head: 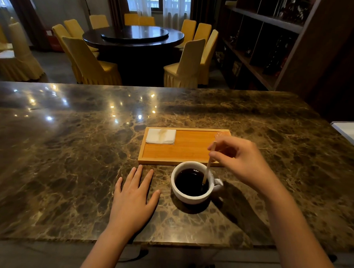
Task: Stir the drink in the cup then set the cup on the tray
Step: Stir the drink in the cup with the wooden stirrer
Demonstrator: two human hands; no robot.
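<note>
A: What is in the white cup (pixel 191 196)?

B: A dark drink (pixel 188 184), filling it most of the way. One thin wooden stir stick (pixel 207 171) leans into it, its lower end under the liquid on the handle side.

A: And where does that cup stand?

B: On the marble counter (pixel 71 160), just in front of the wooden tray (pixel 183 152) and not on it. The handle points to the right.

A: What does the tray hold?

B: One folded white napkin (pixel 161 136) in its far left corner. A small reddish thing sits at the far right corner, too blurred to name.

A: The hands?

B: The right hand (pixel 239 158) hovers above the cup and the tray's near right corner, fingers pinched on the upper part of the stick. The left hand (pixel 132 196) lies flat on the counter left of the cup, fingers spread, holding nothing, near the tray's front edge.

A: So the count?

B: One cup, one stick, one tray, one napkin.
</note>
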